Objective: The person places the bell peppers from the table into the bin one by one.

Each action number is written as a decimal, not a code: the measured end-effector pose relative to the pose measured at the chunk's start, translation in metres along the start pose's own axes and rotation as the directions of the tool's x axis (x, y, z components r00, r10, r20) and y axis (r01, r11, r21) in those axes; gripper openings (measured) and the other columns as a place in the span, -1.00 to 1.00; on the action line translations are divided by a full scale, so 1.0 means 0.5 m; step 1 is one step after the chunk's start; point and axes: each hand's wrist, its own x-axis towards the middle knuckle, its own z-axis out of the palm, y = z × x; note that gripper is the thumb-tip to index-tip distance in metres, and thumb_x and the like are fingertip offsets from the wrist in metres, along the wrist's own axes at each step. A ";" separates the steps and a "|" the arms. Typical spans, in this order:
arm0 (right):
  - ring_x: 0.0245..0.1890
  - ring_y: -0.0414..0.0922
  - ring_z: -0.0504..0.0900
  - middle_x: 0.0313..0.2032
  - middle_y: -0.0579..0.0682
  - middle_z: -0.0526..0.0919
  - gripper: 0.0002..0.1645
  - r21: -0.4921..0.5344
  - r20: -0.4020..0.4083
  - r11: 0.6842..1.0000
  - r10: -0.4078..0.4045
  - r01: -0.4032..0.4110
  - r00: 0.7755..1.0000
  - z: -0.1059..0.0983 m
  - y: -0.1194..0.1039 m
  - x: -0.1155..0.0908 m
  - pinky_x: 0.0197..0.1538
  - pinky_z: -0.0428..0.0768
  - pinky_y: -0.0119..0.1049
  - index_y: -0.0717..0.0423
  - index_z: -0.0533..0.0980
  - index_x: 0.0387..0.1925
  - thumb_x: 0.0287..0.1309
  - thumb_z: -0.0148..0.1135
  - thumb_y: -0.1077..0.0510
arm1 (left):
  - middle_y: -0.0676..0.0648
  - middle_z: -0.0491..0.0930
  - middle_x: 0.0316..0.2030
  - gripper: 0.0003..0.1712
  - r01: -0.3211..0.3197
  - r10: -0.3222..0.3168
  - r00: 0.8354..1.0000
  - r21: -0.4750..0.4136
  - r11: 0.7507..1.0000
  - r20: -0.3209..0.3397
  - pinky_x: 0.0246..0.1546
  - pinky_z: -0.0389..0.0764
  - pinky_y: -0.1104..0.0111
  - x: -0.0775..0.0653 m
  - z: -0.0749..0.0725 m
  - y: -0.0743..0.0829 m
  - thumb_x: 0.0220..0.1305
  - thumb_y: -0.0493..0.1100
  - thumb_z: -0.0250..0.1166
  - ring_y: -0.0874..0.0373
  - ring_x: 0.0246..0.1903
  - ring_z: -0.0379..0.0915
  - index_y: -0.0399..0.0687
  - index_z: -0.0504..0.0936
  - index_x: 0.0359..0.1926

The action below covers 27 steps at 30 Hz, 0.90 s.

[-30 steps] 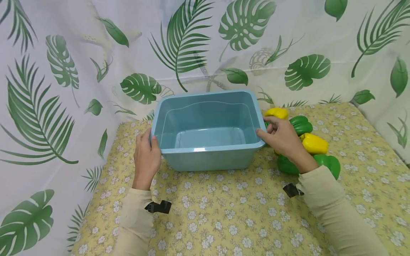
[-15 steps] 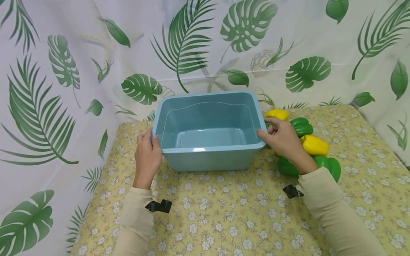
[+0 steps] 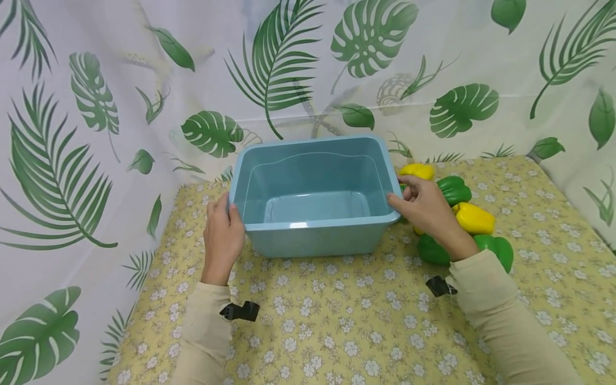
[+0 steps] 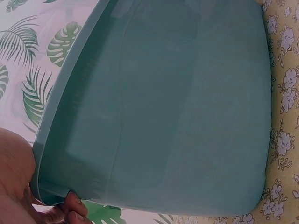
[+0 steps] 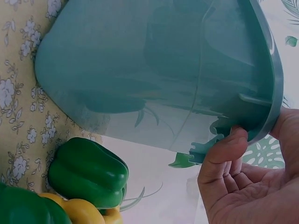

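A light blue plastic tub (image 3: 313,241) stands on the flowered cloth, nothing inside it. My left hand (image 3: 223,238) grips the left rim, thumb over the edge and fingers on the outside. At the opposite end, my right hand (image 3: 427,207) pinches the right rim near its front corner. From the left wrist view, fingertips (image 4: 74,205) curl under the tub's lip. The right wrist view shows a finger bent below the rim beside a jagged-edged piece of plastic (image 5: 205,148).
Several bell peppers lie right of the tub, among them a yellow pepper (image 3: 474,217), a green pepper (image 3: 453,190) and another green pepper (image 3: 495,250). Part of the pile is hidden behind my right hand. A leaf-printed curtain (image 3: 308,69) hangs close behind the tub.
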 end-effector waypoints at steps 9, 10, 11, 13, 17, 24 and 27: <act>-0.63 -0.15 0.28 -0.38 0.08 0.46 -0.26 0.015 0.010 1.000 0.000 0.000 1.000 -0.003 -0.007 -0.005 -0.51 0.37 -0.30 0.42 0.29 0.42 0.37 0.20 0.06 | -0.37 0.31 0.19 -0.44 -0.008 0.008 1.000 0.010 1.000 -0.002 -0.18 0.52 -0.08 -0.001 0.000 0.001 0.65 -0.13 -0.19 -0.26 -0.09 0.46 -0.27 0.23 0.51; -0.64 -0.15 0.28 -0.38 0.08 0.45 -0.26 0.018 0.009 1.000 0.003 -0.003 1.000 -0.004 -0.008 -0.006 -0.51 0.37 -0.30 0.41 0.29 0.42 0.37 0.20 0.07 | -0.37 0.31 0.19 -0.44 -0.011 0.011 1.000 0.012 1.000 0.000 -0.19 0.52 -0.07 -0.001 0.000 0.002 0.65 -0.14 -0.19 -0.26 -0.10 0.46 -0.27 0.23 0.51; -0.63 -0.15 0.28 -0.38 0.09 0.45 -0.26 0.018 0.008 1.000 0.004 -0.004 1.000 -0.004 -0.009 -0.007 -0.52 0.37 -0.30 0.41 0.30 0.42 0.36 0.20 0.07 | -0.37 0.31 0.18 -0.45 -0.014 0.014 1.000 0.014 1.000 0.001 -0.20 0.52 -0.07 -0.002 -0.001 0.002 0.65 -0.14 -0.19 -0.26 -0.11 0.46 -0.28 0.23 0.51; -0.63 -0.15 0.29 -0.38 0.10 0.46 -0.26 0.018 0.006 1.000 0.007 -0.007 1.000 -0.006 -0.011 -0.008 -0.52 0.38 -0.31 0.42 0.30 0.41 0.36 0.20 0.08 | -0.37 0.31 0.17 -0.45 -0.020 0.020 1.000 0.017 1.000 0.003 -0.22 0.52 -0.06 -0.003 -0.001 0.003 0.65 -0.14 -0.19 -0.25 -0.13 0.45 -0.27 0.24 0.51; -0.62 -0.14 0.30 -0.39 0.11 0.47 -0.26 0.007 0.002 1.000 0.014 -0.014 1.000 -0.009 -0.013 -0.009 -0.51 0.39 -0.31 0.42 0.30 0.41 0.34 0.20 0.08 | -0.37 0.31 0.17 -0.45 -0.030 0.030 1.000 0.022 0.999 0.005 -0.24 0.52 -0.05 -0.005 0.000 0.005 0.65 -0.14 -0.20 -0.25 -0.16 0.45 -0.26 0.24 0.51; -0.63 -0.11 0.31 -0.42 0.09 0.47 -0.24 -0.005 0.015 1.000 0.023 -0.023 1.000 -0.011 -0.011 -0.015 -0.46 0.40 -0.27 0.40 0.30 0.42 0.35 0.21 0.04 | -0.38 0.30 0.18 -0.43 -0.025 0.025 1.000 0.030 0.999 0.011 -0.33 0.50 0.00 -0.006 -0.001 0.005 0.65 -0.13 -0.21 -0.22 -0.21 0.45 -0.27 0.20 0.53; -0.62 -0.10 0.31 -0.40 0.09 0.48 -0.22 -0.006 0.024 0.999 0.032 -0.032 0.999 -0.010 -0.009 -0.017 -0.45 0.40 -0.26 0.39 0.28 0.43 0.35 0.21 0.03 | -0.37 0.30 0.18 -0.43 -0.021 0.021 1.000 0.036 0.999 0.014 -0.37 0.49 0.02 -0.009 -0.001 0.005 0.65 -0.13 -0.21 -0.21 -0.25 0.44 -0.26 0.20 0.53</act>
